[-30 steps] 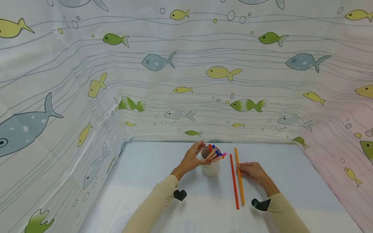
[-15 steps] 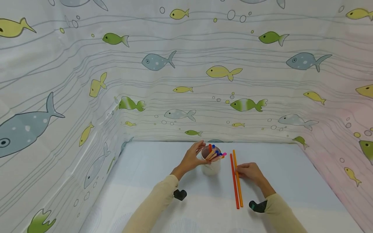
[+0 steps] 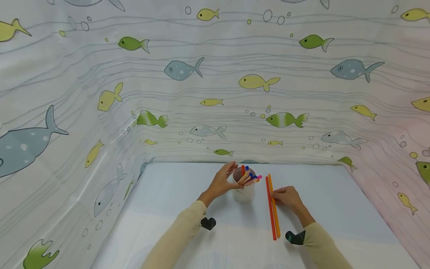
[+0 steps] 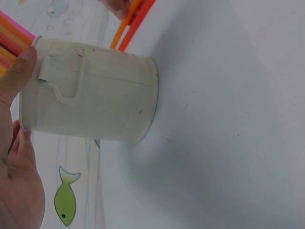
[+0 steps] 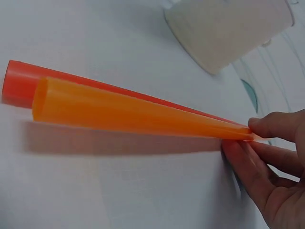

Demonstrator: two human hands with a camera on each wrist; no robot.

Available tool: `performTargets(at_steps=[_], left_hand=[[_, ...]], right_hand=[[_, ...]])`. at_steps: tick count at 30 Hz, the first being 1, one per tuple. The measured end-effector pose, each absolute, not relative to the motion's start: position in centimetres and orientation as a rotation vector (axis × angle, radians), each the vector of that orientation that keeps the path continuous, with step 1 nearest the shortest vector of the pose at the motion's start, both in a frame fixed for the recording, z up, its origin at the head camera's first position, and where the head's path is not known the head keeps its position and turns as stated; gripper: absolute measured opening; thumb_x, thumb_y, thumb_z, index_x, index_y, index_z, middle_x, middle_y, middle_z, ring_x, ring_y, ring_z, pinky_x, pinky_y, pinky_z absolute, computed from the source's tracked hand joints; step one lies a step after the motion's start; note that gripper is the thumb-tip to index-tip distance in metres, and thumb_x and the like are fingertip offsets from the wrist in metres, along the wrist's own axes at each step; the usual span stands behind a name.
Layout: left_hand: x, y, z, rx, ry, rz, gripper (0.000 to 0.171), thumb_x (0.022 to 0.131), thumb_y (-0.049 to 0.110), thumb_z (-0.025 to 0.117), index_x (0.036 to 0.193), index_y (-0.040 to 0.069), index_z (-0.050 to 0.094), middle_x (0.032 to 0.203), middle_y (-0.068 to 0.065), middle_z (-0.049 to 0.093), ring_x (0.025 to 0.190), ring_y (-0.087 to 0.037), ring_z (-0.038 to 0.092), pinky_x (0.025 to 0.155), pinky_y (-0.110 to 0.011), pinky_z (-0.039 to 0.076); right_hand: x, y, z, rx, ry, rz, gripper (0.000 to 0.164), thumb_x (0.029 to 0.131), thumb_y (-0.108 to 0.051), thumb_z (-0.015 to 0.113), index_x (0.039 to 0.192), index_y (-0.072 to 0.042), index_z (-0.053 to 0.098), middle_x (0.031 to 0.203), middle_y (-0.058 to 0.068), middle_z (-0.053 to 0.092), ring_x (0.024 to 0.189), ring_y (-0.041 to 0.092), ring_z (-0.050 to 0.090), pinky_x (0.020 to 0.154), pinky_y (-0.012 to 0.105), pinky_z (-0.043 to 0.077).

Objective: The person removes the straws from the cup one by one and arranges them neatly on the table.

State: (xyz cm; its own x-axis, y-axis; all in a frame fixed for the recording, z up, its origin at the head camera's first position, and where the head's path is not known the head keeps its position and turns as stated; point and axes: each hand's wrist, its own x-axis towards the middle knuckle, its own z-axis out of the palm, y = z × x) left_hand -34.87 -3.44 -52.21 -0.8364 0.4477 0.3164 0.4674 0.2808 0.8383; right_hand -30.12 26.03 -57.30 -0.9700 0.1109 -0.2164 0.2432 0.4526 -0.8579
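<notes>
My left hand [image 3: 220, 183] holds a white pot [image 3: 244, 195] by its upper part, thumb at the near rim and fingers round the far side. In the left wrist view the pot [image 4: 109, 105] shows a small handle on its wall, and coloured sticks [image 4: 14, 36] poke out past the thumb. My right hand [image 3: 291, 198] pinches an orange straw [image 3: 276, 218] between thumb and fingers, around its middle. Close along its left side lies a red straw [image 3: 271, 213] on the table. The right wrist view shows the open near end of the orange straw [image 5: 109, 107], overlapping the red one.
The pale table [image 3: 161, 194] runs back to a fish-printed curtain [image 3: 208, 116], which also rises at both sides. A dark wrist strap piece [image 3: 208, 223] hangs below the left sleeve, another [image 3: 295, 238] below the right.
My right hand has drawn the orange straw left and slightly nearer, from a small gap to close beside the red straw. The left hand and pot have stayed in place.
</notes>
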Motion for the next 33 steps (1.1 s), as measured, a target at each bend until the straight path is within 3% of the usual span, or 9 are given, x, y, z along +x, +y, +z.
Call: performTargets(at_steps=[4, 11, 18, 26, 33], left_hand=[[-35.0, -3.5, -52.3, -0.908, -2.493, -1.639, 0.096, 0.069, 0.018, 0.087, 0.149, 0.009, 0.035, 0.139, -0.008, 0.048, 0.132, -0.018, 0.045, 0.108, -0.031, 0.039], [-35.2, -3.3, -52.7, -0.952, -2.435, -1.652, 0.098, 0.068, 0.005, 0.088, 0.148, 0.002, 0.032, 0.139, -0.016, 0.047, 0.132, -0.030, 0.044, 0.108, -0.042, 0.039], [-35.1, -3.5, -52.4, -0.912, -2.511, -1.587, 0.096, 0.070, 0.018, 0.088, 0.148, 0.006, 0.035, 0.138, -0.007, 0.049, 0.132, -0.023, 0.045, 0.107, -0.034, 0.040], [-35.7, -3.2, -52.7, -0.874, -2.505, -1.634, 0.096, 0.069, 0.015, 0.088, 0.149, 0.009, 0.035, 0.139, -0.007, 0.048, 0.133, -0.021, 0.045, 0.108, -0.034, 0.040], [-35.0, -2.8, -51.2, -0.929, -2.457, -1.656, 0.095, 0.071, 0.004, 0.086, 0.148, -0.003, 0.030, 0.138, -0.019, 0.046, 0.133, -0.035, 0.043, 0.108, -0.046, 0.038]], right_hand=[[-30.0, 25.7, -57.0, 0.307, 2.595, -1.520, 0.028, 0.087, -0.016, 0.073, 0.101, 0.008, 0.071, 0.085, 0.010, 0.071, 0.069, 0.016, 0.067, 0.063, 0.029, 0.059], [-29.6, 25.3, -56.0, 0.323, 2.593, -1.502, 0.030, 0.088, -0.016, 0.073, 0.100, 0.010, 0.070, 0.081, 0.012, 0.071, 0.066, 0.019, 0.069, 0.062, 0.030, 0.060], [-29.4, 25.2, -55.5, 0.342, 2.605, -1.511, 0.027, 0.088, -0.014, 0.072, 0.099, 0.010, 0.070, 0.080, 0.013, 0.071, 0.067, 0.022, 0.070, 0.063, 0.031, 0.060], [-30.7, 26.2, -54.8, 0.252, 2.757, -1.393, 0.030, 0.089, -0.021, 0.070, 0.100, 0.008, 0.071, 0.079, 0.009, 0.070, 0.067, 0.017, 0.068, 0.059, 0.028, 0.058], [-31.6, 25.9, -52.7, 0.089, 2.901, -1.474, 0.026, 0.091, -0.021, 0.069, 0.103, 0.003, 0.071, 0.087, 0.012, 0.072, 0.072, 0.019, 0.070, 0.067, 0.031, 0.061]])
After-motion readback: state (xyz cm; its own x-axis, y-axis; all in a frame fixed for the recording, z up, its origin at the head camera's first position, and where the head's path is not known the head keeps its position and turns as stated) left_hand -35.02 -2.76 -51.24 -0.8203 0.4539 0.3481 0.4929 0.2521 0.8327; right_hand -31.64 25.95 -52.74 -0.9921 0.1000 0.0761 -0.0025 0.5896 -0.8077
